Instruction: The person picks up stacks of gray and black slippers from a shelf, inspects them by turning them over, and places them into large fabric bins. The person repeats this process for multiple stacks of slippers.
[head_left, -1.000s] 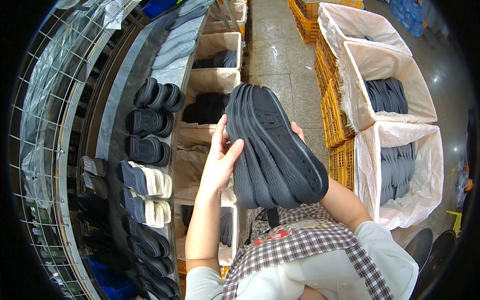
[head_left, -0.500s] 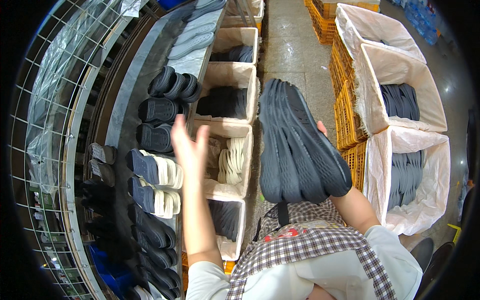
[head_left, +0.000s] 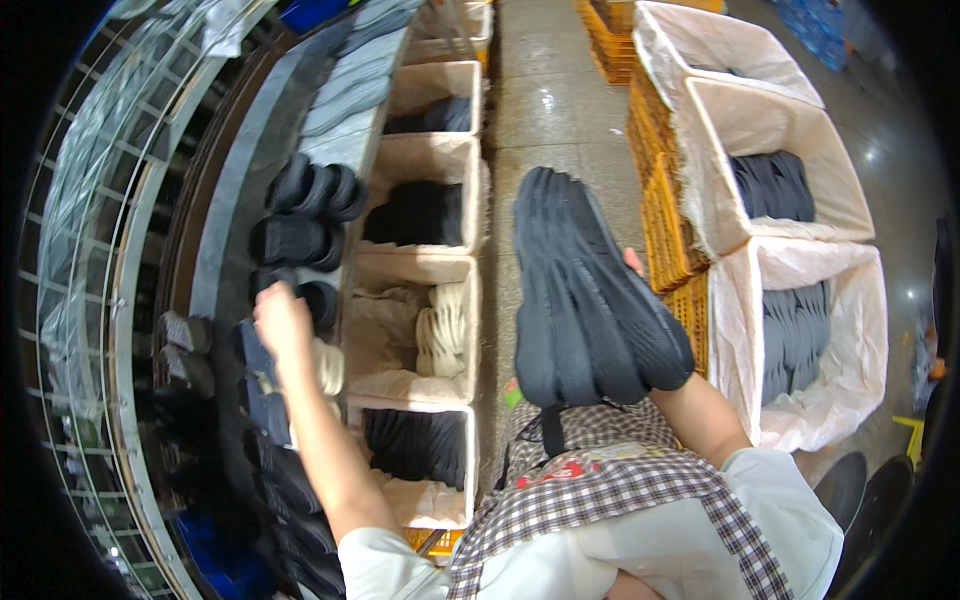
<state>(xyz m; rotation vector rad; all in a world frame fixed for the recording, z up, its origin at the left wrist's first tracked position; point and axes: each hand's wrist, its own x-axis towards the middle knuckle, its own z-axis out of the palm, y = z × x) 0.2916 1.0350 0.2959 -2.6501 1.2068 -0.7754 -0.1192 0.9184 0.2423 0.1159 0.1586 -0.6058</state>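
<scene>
A thick stack of nested black shoe soles [head_left: 590,310] is in front of my body, toe ends pointing away. My right hand [head_left: 633,262] supports it from the right side, with only fingertips showing past its edge and the rest hidden behind. My left hand [head_left: 283,318] is over the bench at the left, among the shoes, blurred by motion. Beside it lie a black shoe [head_left: 270,284] and dark blue shoes with cream soles [head_left: 328,366]. Whether its fingers touch a shoe is unclear.
Lined crates stand left of the aisle, one holding cream soles [head_left: 443,330], another black soles [head_left: 415,445]. On the right, yellow crates [head_left: 655,210] stand beside lined bins with dark and grey soles [head_left: 795,335]. A wire rack [head_left: 95,330] runs along the far left; grey soles [head_left: 350,75] lie farther up the bench.
My left hand has moved left and down, from above the crates' edge to over the shoes on the bench. The sole stack stays in my right hand, and the view has shifted slightly.
</scene>
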